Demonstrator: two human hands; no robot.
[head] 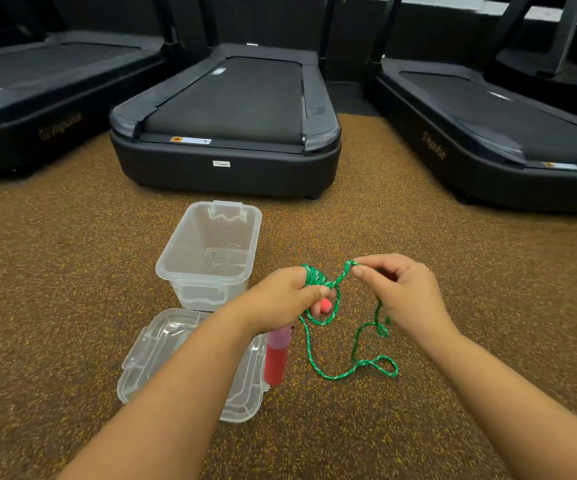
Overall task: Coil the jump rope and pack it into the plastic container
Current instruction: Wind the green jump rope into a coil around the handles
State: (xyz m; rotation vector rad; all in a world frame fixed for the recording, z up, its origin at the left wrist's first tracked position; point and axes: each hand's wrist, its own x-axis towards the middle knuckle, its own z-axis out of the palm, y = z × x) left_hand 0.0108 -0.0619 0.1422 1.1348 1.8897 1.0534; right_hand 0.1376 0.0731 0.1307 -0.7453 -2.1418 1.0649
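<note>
Nearest you, the lid (162,355) lies off on the floor. Coiling's underway: your left hand (280,296) grips the red handles (276,358) with jump rope (349,370) wound over it, your right hand (398,289) pinches the next loop, slack trailing below. Beyond, the plastic container (176,258) stands open, nothing packed.

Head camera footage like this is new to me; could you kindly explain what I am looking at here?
It is one picture from a camera worn on a person's head, looking down at their own bare arms. The left hand grips red handles with green rope wound round it. The right hand pinches the rope, whose slack trails onto the speckled floor. Ahead stands an open clear container, nothing visible inside; its lid lies nearer. Treadmills stand behind.
</note>
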